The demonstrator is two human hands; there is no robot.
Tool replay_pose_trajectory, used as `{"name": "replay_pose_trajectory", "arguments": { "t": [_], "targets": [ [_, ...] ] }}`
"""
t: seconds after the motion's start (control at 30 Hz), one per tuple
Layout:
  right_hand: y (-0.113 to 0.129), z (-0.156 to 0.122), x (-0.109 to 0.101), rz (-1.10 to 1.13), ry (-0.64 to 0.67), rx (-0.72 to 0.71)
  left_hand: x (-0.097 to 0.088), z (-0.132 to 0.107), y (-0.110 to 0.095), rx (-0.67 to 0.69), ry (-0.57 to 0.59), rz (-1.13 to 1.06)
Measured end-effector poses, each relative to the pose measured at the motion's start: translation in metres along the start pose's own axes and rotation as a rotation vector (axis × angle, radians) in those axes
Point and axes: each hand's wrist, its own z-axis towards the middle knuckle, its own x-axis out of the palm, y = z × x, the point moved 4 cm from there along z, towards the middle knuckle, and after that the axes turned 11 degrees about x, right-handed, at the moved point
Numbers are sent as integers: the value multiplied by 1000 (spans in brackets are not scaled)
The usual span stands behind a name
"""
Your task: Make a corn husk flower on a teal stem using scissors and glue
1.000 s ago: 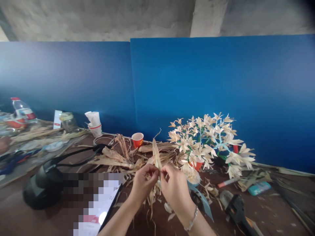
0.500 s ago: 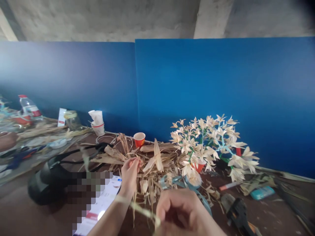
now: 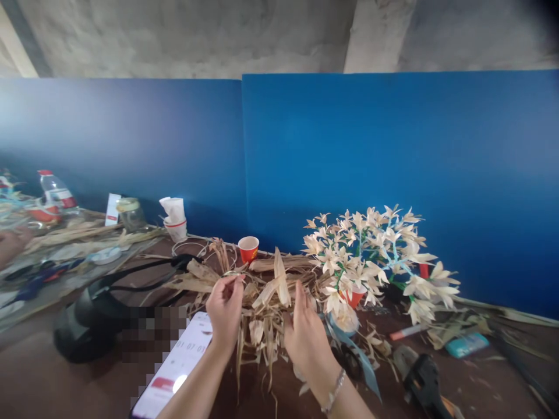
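"Over the heap of dry leaf strips (image 3: 267, 334), how do the fingers stand?"

"On the left hand (image 3: 226, 311), the fingertips are drawn together in a pinch. I can't tell whether anything thin is caught between them."

"And the right hand (image 3: 308, 331)?"

"Relaxed: fingers stretched out side by side, pointing away from the body, the thumb apart from them, nothing visible in its grasp. A bracelet (image 3: 337, 391) circles that wrist."

"Where is the pale folded leaf (image 3: 282, 280)?"

"Lying on the heap, between the hands and a little beyond them. The right fingertips are near its lower end; I can't say whether they touch."

"What is around that?"

"Just left of the left hand, a phone (image 3: 186, 352) with its screen lit. Near the right hand, a blue ribbon (image 3: 364, 364) trails across the brown tabletop (image 3: 480, 384)."

"Farther out?"

"Behind the heap stands a red paper cup (image 3: 248, 250). Right of it spreads a bunch of cream flowers (image 3: 367, 238), with a turquoise packet (image 3: 467, 345) and a black-handled tool (image 3: 430, 384) lying nearer the person. A blue panel (image 3: 371, 145) closes off the back."
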Motion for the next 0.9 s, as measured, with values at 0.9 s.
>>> {"name": "replay_pose_trajectory", "arguments": {
  "t": [0.9],
  "targets": [
    [23,6,-44,505,-20,-117,23,-44,-54,780,475,214]
  ]
}}
